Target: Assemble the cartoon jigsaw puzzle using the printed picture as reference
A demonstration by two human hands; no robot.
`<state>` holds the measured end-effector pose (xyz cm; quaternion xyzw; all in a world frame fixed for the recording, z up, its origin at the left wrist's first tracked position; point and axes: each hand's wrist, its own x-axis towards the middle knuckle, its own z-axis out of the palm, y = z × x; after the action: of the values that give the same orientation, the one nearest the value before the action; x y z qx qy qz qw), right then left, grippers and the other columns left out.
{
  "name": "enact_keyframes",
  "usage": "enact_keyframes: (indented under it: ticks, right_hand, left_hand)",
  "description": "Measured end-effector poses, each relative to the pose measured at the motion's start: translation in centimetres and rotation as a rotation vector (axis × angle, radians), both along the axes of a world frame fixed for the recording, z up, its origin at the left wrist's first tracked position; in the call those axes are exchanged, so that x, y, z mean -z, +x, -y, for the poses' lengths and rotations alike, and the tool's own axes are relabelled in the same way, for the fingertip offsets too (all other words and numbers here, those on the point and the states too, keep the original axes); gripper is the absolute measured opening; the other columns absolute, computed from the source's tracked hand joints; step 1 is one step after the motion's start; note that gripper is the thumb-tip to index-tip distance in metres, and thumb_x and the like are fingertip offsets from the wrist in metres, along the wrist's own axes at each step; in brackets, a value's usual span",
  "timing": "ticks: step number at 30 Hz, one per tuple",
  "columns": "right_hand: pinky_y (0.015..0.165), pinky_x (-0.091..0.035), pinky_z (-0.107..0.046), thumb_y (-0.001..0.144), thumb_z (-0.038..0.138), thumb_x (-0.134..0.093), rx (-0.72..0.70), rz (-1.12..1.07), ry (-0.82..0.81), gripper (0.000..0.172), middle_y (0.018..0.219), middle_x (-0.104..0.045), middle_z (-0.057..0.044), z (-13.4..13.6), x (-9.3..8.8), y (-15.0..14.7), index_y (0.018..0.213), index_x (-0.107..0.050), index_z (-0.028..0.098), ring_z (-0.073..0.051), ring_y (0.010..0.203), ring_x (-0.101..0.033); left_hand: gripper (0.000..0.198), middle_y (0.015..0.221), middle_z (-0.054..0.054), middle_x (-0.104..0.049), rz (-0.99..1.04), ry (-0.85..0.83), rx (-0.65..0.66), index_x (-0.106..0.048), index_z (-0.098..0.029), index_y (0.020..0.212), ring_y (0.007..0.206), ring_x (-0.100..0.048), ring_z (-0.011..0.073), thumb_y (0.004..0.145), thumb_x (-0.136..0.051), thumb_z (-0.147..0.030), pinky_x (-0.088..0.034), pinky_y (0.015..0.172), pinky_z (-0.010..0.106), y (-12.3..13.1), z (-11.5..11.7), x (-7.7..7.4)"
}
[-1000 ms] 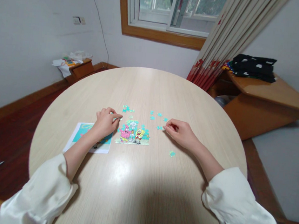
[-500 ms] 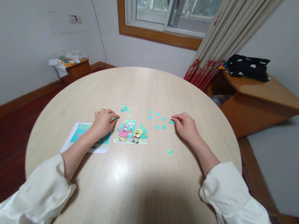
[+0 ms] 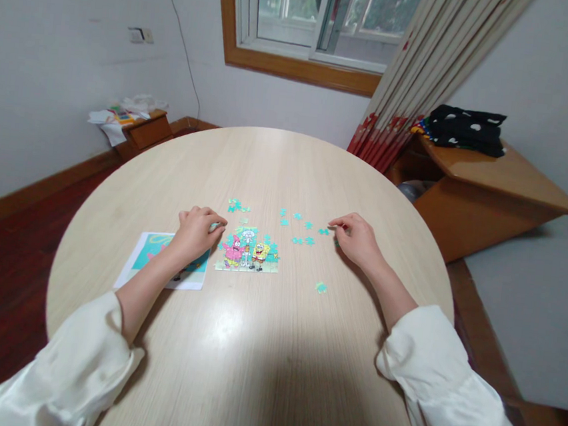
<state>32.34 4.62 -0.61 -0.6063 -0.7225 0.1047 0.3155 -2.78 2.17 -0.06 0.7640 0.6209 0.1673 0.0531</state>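
A partly built cartoon jigsaw (image 3: 248, 253) lies in the middle of the round wooden table (image 3: 251, 344). My left hand (image 3: 196, 230) rests curled at the jigsaw's left edge, fingertips pinched on a small teal piece. My right hand (image 3: 357, 237) is curled further right, its fingertips pressed on a loose teal piece (image 3: 323, 231). Several more loose teal pieces (image 3: 298, 231) lie between the hands, a small cluster (image 3: 236, 205) sits behind the jigsaw, and one piece (image 3: 321, 287) lies alone nearer me. A printed reference picture (image 3: 165, 270) lies under my left forearm.
A wooden desk (image 3: 498, 180) with folded black dotted cloth (image 3: 465, 129) stands at the right, beside a curtain (image 3: 429, 59). A low stand with papers (image 3: 127, 121) is at the back left by the wall. A window (image 3: 323, 16) is behind the table.
My right hand has moved right and away from the jigsaw to a loose piece further out. My left hand has stayed at the jigsaw's left edge.
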Motion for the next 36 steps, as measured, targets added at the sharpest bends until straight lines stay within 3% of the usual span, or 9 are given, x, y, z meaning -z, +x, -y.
enact_keyframes:
  ticks: [7, 15, 19, 23, 26, 28, 31, 36]
  right_hand:
    - [0.08, -0.046, -0.036, 0.078, 0.029, -0.064, -0.08, 0.011, -0.12, 0.019, 0.092, -0.066, -0.009, 0.1, -0.2, 0.6, 0.089, -0.074, 0.017, -0.021, 0.083, -0.059]
    - [0.078, -0.046, -0.034, 0.078, 0.026, -0.065, -0.076, 0.016, -0.162, 0.01, 0.089, -0.067, -0.007, 0.2, -0.3, 0.1, 0.081, -0.07, 0.018, -0.02, 0.084, -0.06]
    - [0.078, -0.045, -0.035, 0.084, 0.028, -0.058, -0.096, 0.096, -0.134, 0.016, 0.088, -0.068, -0.01, 0.3, -0.4, -0.1, 0.081, -0.069, 0.017, -0.022, 0.084, -0.06]
    - [0.076, -0.045, -0.035, 0.087, 0.025, -0.051, -0.059, 0.116, -0.026, 0.021, 0.084, -0.07, -0.011, 0.1, -0.5, -0.4, 0.076, -0.067, 0.016, -0.022, 0.079, -0.063]
    - [0.069, -0.047, -0.033, 0.088, 0.025, -0.05, -0.036, 0.002, 0.08, 0.021, 0.074, -0.07, -0.009, 0.5, -0.8, -1.7, 0.076, -0.064, 0.015, -0.02, 0.069, -0.064]
    - [0.065, -0.048, -0.03, 0.089, 0.026, -0.049, -0.109, -0.092, 0.167, 0.021, 0.073, -0.069, -0.008, 1.5, -1.4, -3.3, 0.077, -0.063, 0.016, -0.018, 0.067, -0.064]
    - [0.065, -0.049, -0.028, 0.092, 0.023, -0.048, -0.274, -0.056, 0.333, 0.021, 0.075, -0.069, -0.007, 3.7, -2.1, -6.3, 0.078, -0.063, 0.017, -0.016, 0.066, -0.064]
    - [0.07, -0.051, -0.03, 0.096, 0.021, -0.042, -0.572, 0.137, 0.426, 0.026, 0.084, -0.072, -0.011, 6.0, -2.0, -9.7, 0.085, -0.065, 0.015, -0.018, 0.077, -0.067]
  left_hand:
    - [0.026, 0.098, 0.009, -0.067, -0.018, -0.03, 0.0, -0.072, -0.022, 0.097, 0.099, -0.054, 0.0283, 0.087, -0.048, -0.019, -0.031, 0.083, 0.041, 0.0, 0.0, -0.3]
    - [0.025, 0.101, 0.009, -0.068, -0.018, -0.028, -0.008, -0.071, -0.022, 0.096, 0.101, -0.055, 0.0286, 0.088, -0.048, -0.017, -0.031, 0.083, 0.041, 0.2, 0.1, -0.4]
    - [0.024, 0.1, 0.01, -0.067, -0.001, -0.016, -0.021, -0.071, -0.021, 0.096, 0.102, -0.055, 0.0288, 0.088, -0.049, -0.017, -0.033, 0.084, 0.042, 0.2, 0.2, -0.4]
    - [0.021, 0.097, 0.01, -0.068, 0.131, 0.088, -0.02, -0.07, -0.018, 0.092, 0.1, -0.057, 0.0274, 0.086, -0.05, -0.021, -0.036, 0.087, 0.043, 0.5, 0.3, -0.9]
    - [0.02, 0.091, 0.008, -0.071, 0.394, 0.132, 0.017, -0.07, -0.016, 0.086, 0.084, -0.061, 0.0213, 0.084, -0.052, -0.023, -0.043, 0.083, 0.038, 1.5, 0.8, -1.3]
    - [0.021, 0.085, 0.008, -0.071, 0.642, -0.008, 0.04, -0.07, -0.014, 0.084, 0.077, -0.062, 0.0191, 0.084, -0.053, -0.027, -0.048, 0.076, 0.034, 2.9, 1.6, -1.4]
    - [0.028, 0.079, 0.008, -0.072, 0.946, -0.395, 0.149, -0.07, -0.012, 0.089, 0.072, -0.065, 0.0183, 0.087, -0.053, -0.034, -0.052, 0.074, 0.034, 5.2, 3.2, -1.3]
    - [0.042, 0.08, 0.009, -0.073, 1.204, -0.645, 0.343, -0.069, -0.013, 0.079, 0.076, -0.068, 0.018, 0.082, -0.062, -0.054, -0.052, 0.087, 0.038, 7.3, 4.8, -0.6]
